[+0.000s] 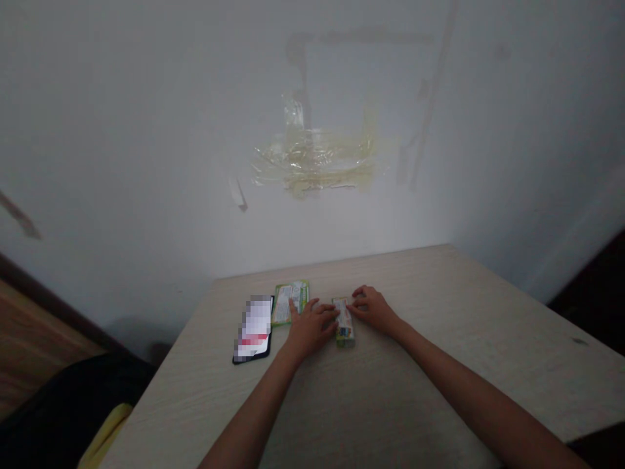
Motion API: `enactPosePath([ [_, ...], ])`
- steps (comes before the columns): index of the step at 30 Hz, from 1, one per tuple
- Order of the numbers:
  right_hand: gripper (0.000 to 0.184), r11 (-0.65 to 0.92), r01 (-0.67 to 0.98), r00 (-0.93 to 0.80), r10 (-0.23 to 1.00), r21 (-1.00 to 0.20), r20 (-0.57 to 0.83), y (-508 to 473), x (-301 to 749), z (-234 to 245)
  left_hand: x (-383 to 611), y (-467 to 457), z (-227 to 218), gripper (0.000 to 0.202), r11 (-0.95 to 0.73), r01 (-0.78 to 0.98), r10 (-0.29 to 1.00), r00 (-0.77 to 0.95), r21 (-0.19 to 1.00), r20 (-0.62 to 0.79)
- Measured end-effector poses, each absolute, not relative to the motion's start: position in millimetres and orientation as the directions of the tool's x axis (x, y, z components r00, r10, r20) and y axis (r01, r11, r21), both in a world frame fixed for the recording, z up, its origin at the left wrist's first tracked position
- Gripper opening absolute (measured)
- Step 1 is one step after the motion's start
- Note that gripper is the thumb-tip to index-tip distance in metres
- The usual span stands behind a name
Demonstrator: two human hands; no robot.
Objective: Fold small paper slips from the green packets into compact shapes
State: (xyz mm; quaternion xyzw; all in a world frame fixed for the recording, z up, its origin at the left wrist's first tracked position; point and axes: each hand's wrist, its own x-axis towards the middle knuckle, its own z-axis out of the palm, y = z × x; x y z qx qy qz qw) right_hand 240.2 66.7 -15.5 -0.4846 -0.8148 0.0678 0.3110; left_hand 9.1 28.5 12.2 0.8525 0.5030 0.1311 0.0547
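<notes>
A small, narrow green-and-white printed box (344, 323) lies on the table between my two hands, its long side pointing away from me. My left hand (310, 331) rests palm down at its left, fingers spread, with fingertips at the box's left edge. One finger of that hand reaches over a flat green-and-white printed packet (285, 301) lying to the left. From the other side, my right hand (375, 310) has its fingers apart and lightly bent, the nearest fingertips at the box's right edge. Neither hand is wrapped around the box.
A dark-edged phone (267, 345) with a blurred-out screen lies left of the packet. The pale wooden table (449, 306) meets a grey wall (170, 163) bearing strips of old tape (317, 159). Dark and yellow cloth (105, 433) shows beyond the table's left edge.
</notes>
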Motion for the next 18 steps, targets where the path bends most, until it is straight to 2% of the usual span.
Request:
enactPosePath([
  [10, 0.019, 0.519, 0.742, -0.348, 0.839, -0.424, 0.419, 61.1, 240.9, -13.9, 12.9, 28.0, 13.9, 0.032, -0.479, 0.842, 0.876, 0.440, 0.247, 0.200],
  [18, 0.019, 0.579, 0.676, -0.382, 0.804, -0.455, 0.455, 60.8, 243.8, -18.7, 15.1, 23.2, 11.2, 0.037, -0.465, 0.868, 0.878, 0.429, 0.173, 0.211],
])
